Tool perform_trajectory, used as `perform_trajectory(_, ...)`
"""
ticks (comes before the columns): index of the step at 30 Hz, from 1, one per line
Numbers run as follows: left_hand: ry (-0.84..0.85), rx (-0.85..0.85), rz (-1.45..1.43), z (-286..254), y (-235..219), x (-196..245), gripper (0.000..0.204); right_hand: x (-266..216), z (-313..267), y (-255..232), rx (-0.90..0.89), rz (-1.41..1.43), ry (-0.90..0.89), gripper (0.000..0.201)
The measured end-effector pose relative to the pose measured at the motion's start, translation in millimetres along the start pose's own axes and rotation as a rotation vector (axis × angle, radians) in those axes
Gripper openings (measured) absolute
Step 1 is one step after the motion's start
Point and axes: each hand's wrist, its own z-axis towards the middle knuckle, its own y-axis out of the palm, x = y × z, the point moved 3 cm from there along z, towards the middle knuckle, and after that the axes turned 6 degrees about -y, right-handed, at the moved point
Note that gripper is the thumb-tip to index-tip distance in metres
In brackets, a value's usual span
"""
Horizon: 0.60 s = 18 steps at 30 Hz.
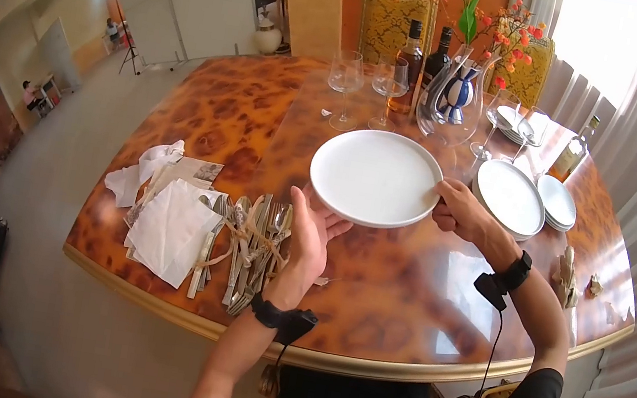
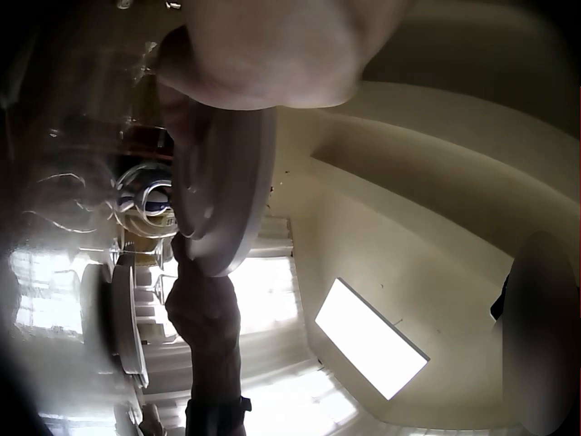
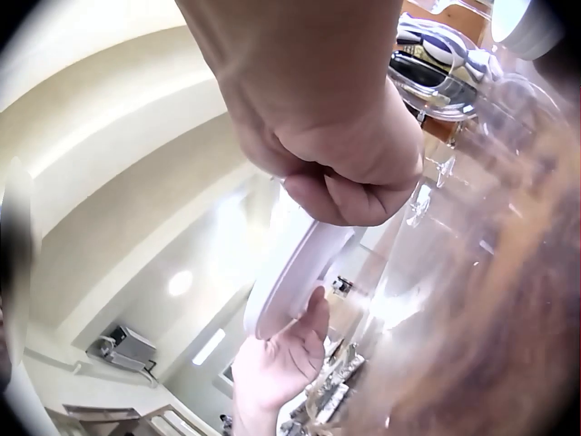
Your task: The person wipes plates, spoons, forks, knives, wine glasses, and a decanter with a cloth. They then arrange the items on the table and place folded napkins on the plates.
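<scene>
A round white plate [image 1: 376, 177] is held up over the glossy wooden table [image 1: 376, 308]. My right hand [image 1: 462, 211] grips its right rim, fingers curled beneath and thumb on top. Palm up at the plate's lower left edge, my left hand [image 1: 311, 235] has its fingers extended under the rim and its thumb apart. The right wrist view shows the plate [image 3: 295, 272] tilted between the right hand [image 3: 354, 173] and the left hand [image 3: 281, 368]. From the left wrist, the plate's underside [image 2: 231, 200] shows, with part of the left hand close to the camera.
Bundled cutlery [image 1: 249, 242] and white napkins [image 1: 172, 226] lie at the left. On the right stand stacked plates [image 1: 510, 198] and smaller plates [image 1: 557, 202]. Wine glasses [image 1: 346, 78], bottles [image 1: 411, 60] and a glass vase [image 1: 454, 104] with flowers stand behind the held plate.
</scene>
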Motion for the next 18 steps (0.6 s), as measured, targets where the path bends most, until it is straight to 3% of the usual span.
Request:
perform_trajectory(3, 0.149, 0.112, 0.146, -5.5, -1.9, -11.1, 0.065, 2.4, 39.6, -6.6, 0.019, 0.04, -0.018, 0.011)
perform_trajectory(6, 0.342, 0.177, 0.203, -15.2, 4.1, -12.1, 0.03, 8.0, 64.8, -2.4, 0.037, 0.056, -0.013, 0.015)
perform_trajectory(7, 0.339, 0.17, 0.21, -17.9, 4.4, -13.1, 0.03, 16.7, 83.6, 2.2, 0.031, 0.051, -0.024, 0.016)
perform_trajectory(9, 0.488, -0.024, 0.374, -24.0, 11.5, -11.2, 0.023, 34.9, 120.5, 18.2, 0.014, 0.013, -0.015, 0.019)
perform_trajectory(12, 0.342, -0.059, 0.344, -22.6, 14.9, -15.1, 0.03, 52.9, 158.2, 38.5, 0.054, -0.031, -0.019, 0.022)
perform_trajectory(18, 0.139, -0.079, 0.261, -16.2, 10.6, -22.0, 0.022, 72.9, 204.3, 70.9, 0.081, -0.094, 0.013, 0.023)
